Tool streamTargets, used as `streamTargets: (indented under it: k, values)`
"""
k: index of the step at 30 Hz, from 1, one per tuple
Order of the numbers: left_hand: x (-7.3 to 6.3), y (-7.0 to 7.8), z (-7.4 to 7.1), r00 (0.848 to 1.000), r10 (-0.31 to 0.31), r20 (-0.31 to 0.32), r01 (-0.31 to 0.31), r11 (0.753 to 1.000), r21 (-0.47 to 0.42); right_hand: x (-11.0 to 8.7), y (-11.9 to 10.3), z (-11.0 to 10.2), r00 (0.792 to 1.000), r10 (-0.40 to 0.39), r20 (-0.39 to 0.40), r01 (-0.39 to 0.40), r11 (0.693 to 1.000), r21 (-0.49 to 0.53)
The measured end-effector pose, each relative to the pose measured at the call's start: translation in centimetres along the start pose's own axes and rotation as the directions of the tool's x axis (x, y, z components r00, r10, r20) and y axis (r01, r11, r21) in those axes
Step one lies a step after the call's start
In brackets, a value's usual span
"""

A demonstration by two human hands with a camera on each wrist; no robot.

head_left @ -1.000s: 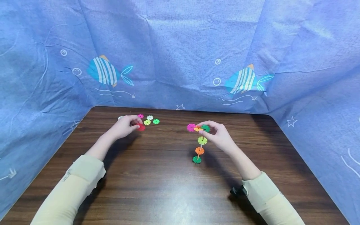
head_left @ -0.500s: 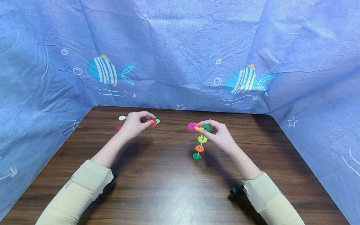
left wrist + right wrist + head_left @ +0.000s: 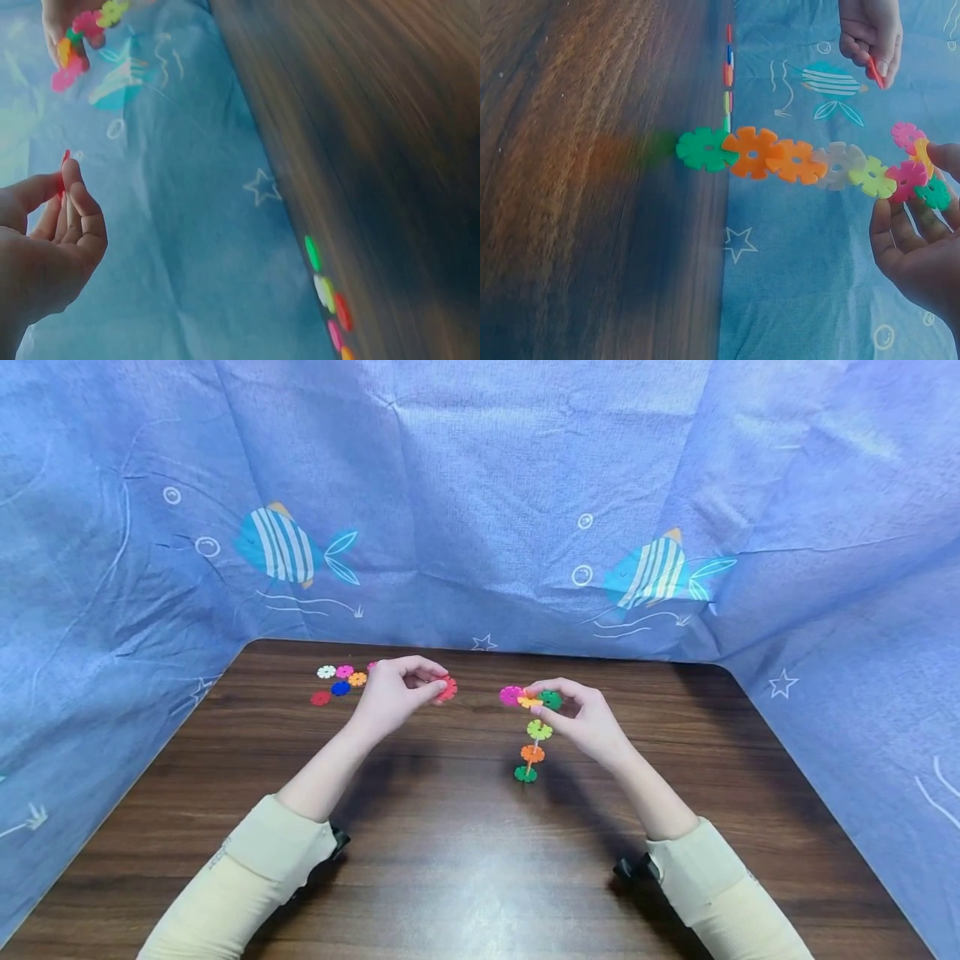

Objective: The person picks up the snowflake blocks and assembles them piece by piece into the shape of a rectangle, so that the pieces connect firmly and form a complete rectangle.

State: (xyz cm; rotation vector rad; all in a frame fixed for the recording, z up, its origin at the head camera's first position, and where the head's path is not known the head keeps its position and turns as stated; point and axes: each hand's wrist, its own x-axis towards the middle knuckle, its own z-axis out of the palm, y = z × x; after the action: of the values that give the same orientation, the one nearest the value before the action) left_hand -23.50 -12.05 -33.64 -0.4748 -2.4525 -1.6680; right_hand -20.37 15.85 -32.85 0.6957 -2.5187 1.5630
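Open air runs between the red disc [image 3: 449, 687] in my left fingers [image 3: 422, 665] and the pink disc [image 3: 510, 696] beside my right fingers [image 3: 556, 685]. Below these, the hanging disc chain [image 3: 533, 754] blocks the way; loose discs [image 3: 341, 688] obstruct the desk [image 3: 442, 835] at far left, and blue cloth [image 3: 480, 527] walls off the back.

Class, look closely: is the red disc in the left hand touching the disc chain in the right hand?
Apart. The head view plainly shows a strip of table between the red disc and the disc chain.
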Motion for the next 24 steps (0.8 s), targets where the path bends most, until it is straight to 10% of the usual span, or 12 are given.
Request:
streamTargets:
  k: [24]
  values:
    - [-0.3,1.4,5.0,0.997,-0.059,-0.057,0.042,0.962,-0.271,-0.1,-0.5,0.5,0.996,-0.088,0.030,0.089,0.996,-0.012]
